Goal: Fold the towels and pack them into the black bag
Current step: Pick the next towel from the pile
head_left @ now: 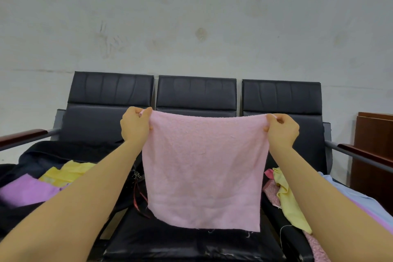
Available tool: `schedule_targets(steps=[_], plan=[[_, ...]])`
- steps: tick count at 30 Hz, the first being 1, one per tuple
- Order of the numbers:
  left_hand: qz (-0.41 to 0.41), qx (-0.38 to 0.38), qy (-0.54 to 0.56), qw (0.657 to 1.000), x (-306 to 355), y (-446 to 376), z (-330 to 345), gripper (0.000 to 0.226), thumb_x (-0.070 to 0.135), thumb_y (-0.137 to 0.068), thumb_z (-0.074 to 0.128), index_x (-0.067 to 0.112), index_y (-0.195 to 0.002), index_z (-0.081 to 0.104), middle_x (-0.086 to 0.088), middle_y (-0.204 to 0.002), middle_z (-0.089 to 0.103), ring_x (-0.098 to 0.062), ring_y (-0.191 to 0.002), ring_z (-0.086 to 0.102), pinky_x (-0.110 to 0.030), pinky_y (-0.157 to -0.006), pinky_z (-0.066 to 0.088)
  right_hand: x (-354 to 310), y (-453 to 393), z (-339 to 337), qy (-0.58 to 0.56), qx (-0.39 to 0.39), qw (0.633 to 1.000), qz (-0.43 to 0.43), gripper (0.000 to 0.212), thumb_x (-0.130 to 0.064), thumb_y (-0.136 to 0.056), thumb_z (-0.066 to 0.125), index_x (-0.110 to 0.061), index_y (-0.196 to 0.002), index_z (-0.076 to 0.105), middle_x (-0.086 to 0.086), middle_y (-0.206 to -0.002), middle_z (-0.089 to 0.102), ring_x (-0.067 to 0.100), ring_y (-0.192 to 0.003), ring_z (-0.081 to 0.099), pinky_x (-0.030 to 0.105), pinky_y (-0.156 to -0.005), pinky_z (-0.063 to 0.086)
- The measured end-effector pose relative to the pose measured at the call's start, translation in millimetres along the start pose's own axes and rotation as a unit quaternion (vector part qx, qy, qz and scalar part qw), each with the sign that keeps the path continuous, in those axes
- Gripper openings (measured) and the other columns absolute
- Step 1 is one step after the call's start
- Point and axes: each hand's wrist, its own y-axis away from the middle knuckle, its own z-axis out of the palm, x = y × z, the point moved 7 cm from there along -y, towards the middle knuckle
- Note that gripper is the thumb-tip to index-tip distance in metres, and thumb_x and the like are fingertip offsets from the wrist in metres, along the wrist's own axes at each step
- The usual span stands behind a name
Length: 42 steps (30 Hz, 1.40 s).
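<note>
A pink towel (203, 168) hangs flat in the air in front of the middle seat of a black three-seat bench (195, 93), its top edge running level from left to right and its sides hanging straight down, so it is slightly longer top to bottom than across. The left hand (135, 124) pinches the top left corner, fingers curled tight on the cloth; the right hand (281, 130) pinches the top right corner the same way. The lower edge (frayed, with loose threads) hangs just above the middle seat cushion.

Left of the pink towel, on the left seat, lies the black bag (63, 153), open, with a yellow towel (68, 171) and a purple towel (27, 191) folded on it. Right of the pink towel, on the right seat, lies a loose heap: a pale yellow cloth (291, 204), a pink patterned cloth (271, 193) and a light blue cloth (350, 195). No writing or label is readable on anything.
</note>
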Motion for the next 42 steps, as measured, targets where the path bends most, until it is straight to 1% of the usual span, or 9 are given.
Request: schedule_targets(steps=[4,11,14,19,26,32,35,39,42], plan=[[-0.009,-0.019,0.035,0.999,-10,2,5,0.018,0.028,-0.092,0.059,0.01,-0.097,0.059,-0.006,-0.062,0.064,-0.022,-0.077,0.064,-0.033,-0.077,0.046,13,-2,1,-0.029,-0.007,0.999,0.021,0.007,-0.01,-0.093,0.058,-0.013,-0.09,0.064,0.009,-0.091,0.065,0.026,-0.089,0.065,0.036,-0.086,0.053],[-0.057,-0.065,0.043,0.995,-63,1,39,0.02,0.026,-0.092,0.058,0.006,-0.092,0.058,0.002,-0.054,0.064,-0.026,-0.085,0.067,-0.035,-0.082,0.047,68,-13,26,-0.006,-0.046,0.996,0.072,0.008,-0.009,-0.092,0.055,-0.011,-0.096,0.062,0.002,-0.085,0.061,0.027,-0.092,0.065,0.037,-0.082,0.055],[-0.08,-0.086,0.031,0.993,-90,-1,66,0.022,0.025,-0.094,0.055,0.003,-0.092,0.056,0.008,-0.067,0.061,-0.027,-0.078,0.069,-0.043,-0.087,0.05,101,-19,46,0.012,-0.063,0.993,0.096,0.008,-0.009,-0.092,0.053,-0.013,-0.094,0.059,0.002,-0.086,0.059,0.026,-0.092,0.063,0.039,-0.084,0.056],[-0.101,-0.085,0.001,0.991,-119,-16,118,0.019,0.025,-0.098,0.047,0.006,-0.094,0.049,-0.002,-0.086,0.057,-0.022,-0.076,0.062,-0.031,-0.06,0.041,137,-38,85,0.004,-0.086,0.991,0.102,0.01,-0.011,-0.095,0.045,-0.018,-0.089,0.05,0.0,-0.087,0.054,0.025,-0.089,0.057,0.036,-0.077,0.049],[-0.038,-0.033,0.046,0.998,-98,-35,151,0.016,0.027,-0.103,0.035,0.011,-0.1,0.037,0.006,-0.079,0.045,-0.006,-0.067,0.042,-0.021,-0.056,0.032,127,-63,111,-0.059,-0.073,0.995,0.021,0.008,-0.022,-0.103,0.036,-0.018,-0.1,0.042,-0.012,-0.092,0.047,0.003,-0.082,0.046,0.019,-0.071,0.04],[-0.062,-0.038,0.052,0.996,-126,-1,143,0.015,0.029,-0.102,0.038,0.014,-0.1,0.039,-0.005,-0.095,0.053,-0.02,-0.088,0.051,-0.033,-0.075,0.039,156,-43,91,-0.045,-0.07,0.995,0.046,0.008,-0.022,-0.104,0.037,-0.016,-0.108,0.042,-0.007,-0.124,0.049,0.007,-0.106,0.049,0.016,-0.081,0.037],[-0.082,-0.044,0.019,0.995,-150,27,132,0.014,0.028,-0.102,0.039,0.014,-0.099,0.04,-0.005,-0.096,0.054,-0.024,-0.091,0.053,-0.036,-0.076,0.041,172,-20,74,-0.009,-0.074,0.996,0.058,0.006,-0.019,-0.103,0.038,-0.015,-0.106,0.042,-0.003,-0.114,0.052,0.005,-0.094,0.052,0.014,-0.072,0.038],[-0.09,-0.04,-0.096,0.99,-172,62,108,0.014,0.026,-0.101,0.041,0.014,-0.093,0.043,-0.007,-0.091,0.05,-0.034,-0.096,0.049,-0.047,-0.094,0.036,187,11,52,0.097,-0.065,0.99,0.079,0.004,-0.02,-0.1,0.042,-0.017,-0.098,0.042,-0.005,-0.086,0.047,0.024,-0.094,0.052,0.032,-0.075,0.038],[-0.078,-0.058,-0.158,0.983,-185,82,96,0.014,0.024,-0.101,0.042,0.014,-0.091,0.043,-0.006,-0.09,0.05,-0.037,-0.102,0.049,-0.044,-0.097,0.027,187,37,38,0.107,-0.097,0.986,0.079,0.004,-0.017,-0.101,0.04,-0.016,-0.102,0.044,0.001,-0.093,0.047,0.02,-0.091,0.045,0.028,-0.078,0.034]])
